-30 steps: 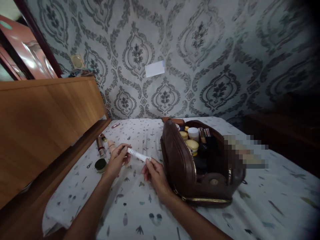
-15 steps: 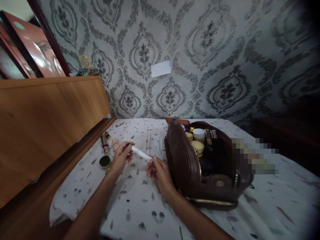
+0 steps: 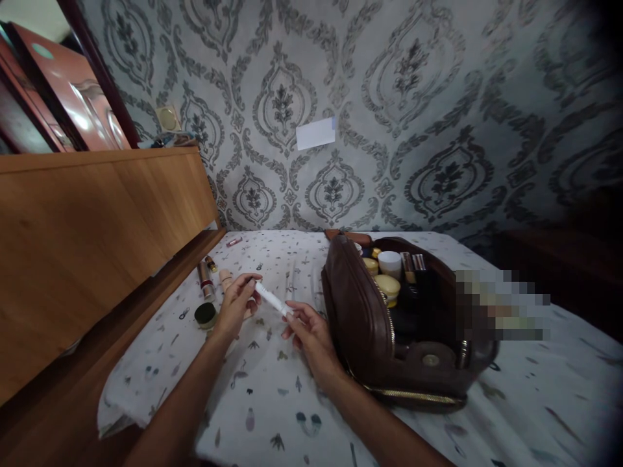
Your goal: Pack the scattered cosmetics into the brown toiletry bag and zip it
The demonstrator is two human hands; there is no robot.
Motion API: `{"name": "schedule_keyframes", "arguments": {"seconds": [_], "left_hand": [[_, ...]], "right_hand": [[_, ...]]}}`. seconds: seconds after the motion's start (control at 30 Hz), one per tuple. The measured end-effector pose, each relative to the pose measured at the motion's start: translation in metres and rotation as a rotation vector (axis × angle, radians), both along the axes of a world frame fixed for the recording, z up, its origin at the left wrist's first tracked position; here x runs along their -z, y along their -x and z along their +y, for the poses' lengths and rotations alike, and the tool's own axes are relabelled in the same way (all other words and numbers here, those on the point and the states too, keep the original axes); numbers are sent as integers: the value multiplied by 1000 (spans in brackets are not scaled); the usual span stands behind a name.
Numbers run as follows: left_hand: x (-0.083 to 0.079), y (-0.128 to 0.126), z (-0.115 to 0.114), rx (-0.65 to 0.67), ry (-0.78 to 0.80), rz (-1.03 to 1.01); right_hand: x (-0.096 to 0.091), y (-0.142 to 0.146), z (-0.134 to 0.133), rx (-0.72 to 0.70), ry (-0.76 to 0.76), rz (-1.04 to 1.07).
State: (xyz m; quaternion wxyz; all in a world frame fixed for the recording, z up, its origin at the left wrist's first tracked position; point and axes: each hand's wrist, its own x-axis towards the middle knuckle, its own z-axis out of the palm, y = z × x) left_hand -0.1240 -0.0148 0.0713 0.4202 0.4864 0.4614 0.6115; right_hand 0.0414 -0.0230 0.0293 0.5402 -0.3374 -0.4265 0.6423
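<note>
The left hand [image 3: 238,303] and right hand [image 3: 312,338] each close a grip on one end of a slim, white, cylindrical tube [image 3: 271,298], held above the printed cloth sheet [image 3: 272,408]. At right, an open, brown, leather-look bag [image 3: 357,305] contains round yellow jars [image 3: 387,287] and a white jar [image 3: 390,263].

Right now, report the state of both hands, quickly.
Left hand: closed, holding one end of the white tube.
Right hand: closed, fingertips pinching the tube's other end.

Both hands [image 3: 237,307] [image 3: 315,340] pinch, forearms [image 3: 189,388] [image 3: 382,412] slanting inward.
</note>
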Motion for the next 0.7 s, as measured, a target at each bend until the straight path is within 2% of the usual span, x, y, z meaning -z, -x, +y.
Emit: {"name": "schedule_keyframes", "arguments": {"seconds": [0.4,0.57,0.7], "left_hand": [[0,2,1,-76,-55,38],[-1,2,1,-132,-26,9],[-10,1,3,-180,-43,-58]], "right_hand": [[1,1,1,-20,14,-17],[2,3,-1,-32,7,10],[4,3,-1,-66,4,38]]}}
